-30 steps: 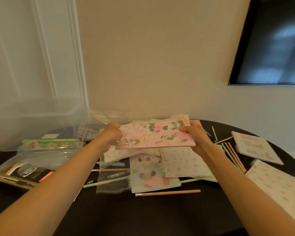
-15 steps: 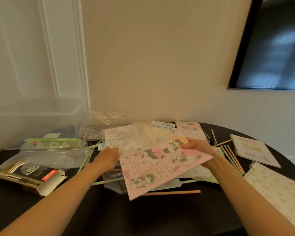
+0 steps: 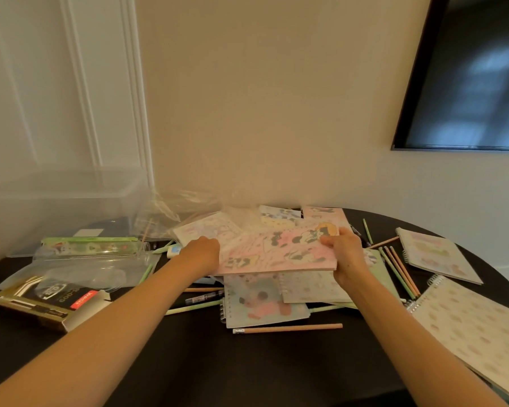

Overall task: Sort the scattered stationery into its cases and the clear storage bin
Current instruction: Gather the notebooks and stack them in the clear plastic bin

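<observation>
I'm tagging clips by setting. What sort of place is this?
Likely a room in a home: a dark round table against a panelled wall, a dark wall-mounted screen, and cartoon-print notebooks scattered about.

Storage bin (image 3: 62, 198) at far left of table (image 3: 218, 362), against wall. Before it, zip cases (image 3: 91, 254), then open box of pens (image 3: 44, 304) nearest. At centre, heap of notebooks (image 3: 276, 289), top notebook (image 3: 276, 251) held at its left edge by left hand (image 3: 202, 254), at its right by right hand (image 3: 346, 254). One pencil (image 3: 288, 329) before heap. To right, more pencils (image 3: 397, 268), then two spiral notebooks (image 3: 438, 257) apart.
</observation>
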Available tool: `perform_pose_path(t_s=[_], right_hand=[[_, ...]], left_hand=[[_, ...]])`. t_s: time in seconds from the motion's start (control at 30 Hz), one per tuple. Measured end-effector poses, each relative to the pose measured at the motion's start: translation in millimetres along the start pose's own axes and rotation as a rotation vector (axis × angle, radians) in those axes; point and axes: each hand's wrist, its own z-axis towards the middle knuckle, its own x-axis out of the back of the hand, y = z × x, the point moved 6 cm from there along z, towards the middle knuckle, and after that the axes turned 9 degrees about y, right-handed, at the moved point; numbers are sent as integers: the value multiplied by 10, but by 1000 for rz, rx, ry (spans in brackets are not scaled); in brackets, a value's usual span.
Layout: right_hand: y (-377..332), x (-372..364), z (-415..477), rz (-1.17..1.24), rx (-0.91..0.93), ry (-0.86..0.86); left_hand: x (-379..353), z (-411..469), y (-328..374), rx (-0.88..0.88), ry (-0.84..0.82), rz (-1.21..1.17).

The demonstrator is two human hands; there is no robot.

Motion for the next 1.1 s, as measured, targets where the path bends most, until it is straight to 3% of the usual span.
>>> perform_pose_path(t_s=[0.23, 0.57, 0.7, 0.83, 1.1], right_hand=[[194, -142, -141, -54, 126, 87], [743, -823, -200, -287, -109, -283], [829, -771, -188, -183, -210, -327], [764, -811, -112, -85, -157, -301], [754, -1047, -40, 89, -135, -279]], left_hand=[[134, -26, 121, -41, 64, -96], [-7, -91, 231, -123, 63, -57], [27, -41, 289, -133, 121, -34], [-155, 153, 418, -177, 117, -172], [23, 208, 417, -233, 334, -202]])
